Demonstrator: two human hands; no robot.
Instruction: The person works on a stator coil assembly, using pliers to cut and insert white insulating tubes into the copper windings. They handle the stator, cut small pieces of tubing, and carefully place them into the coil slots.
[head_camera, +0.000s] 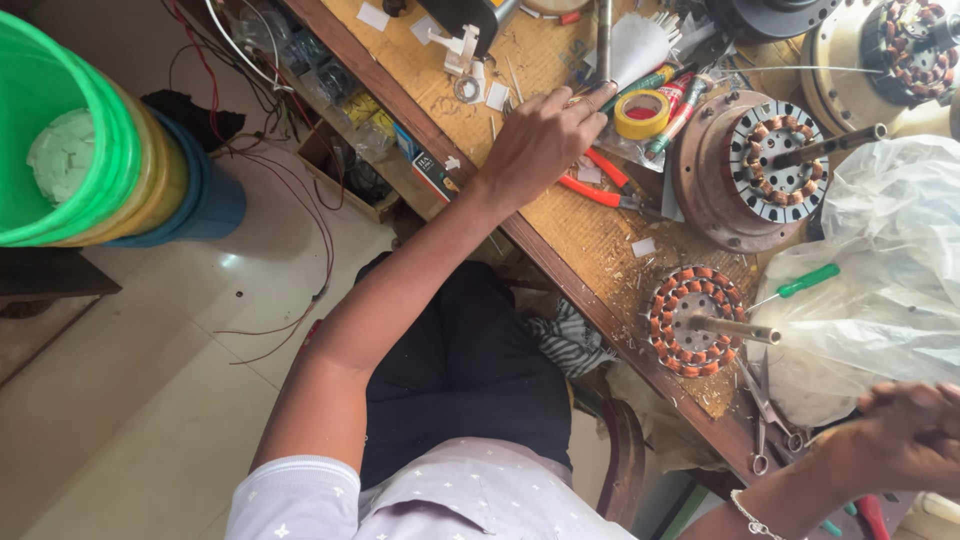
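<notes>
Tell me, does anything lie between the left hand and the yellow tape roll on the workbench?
Nothing visible does. The left hand rests on the workbench, its fingertips right next to the yellow tape roll. The red-handled pliers lie nearer the person, off that line.

we see a wooden workbench (590, 240) running diagonally across the view. left of the workbench lies a pale tiled floor (150, 400) catching soft daylight. further left of the workbench stands a stack of plastic buckets (120, 160), green on top. red wires (300, 250) trail between.
</notes>
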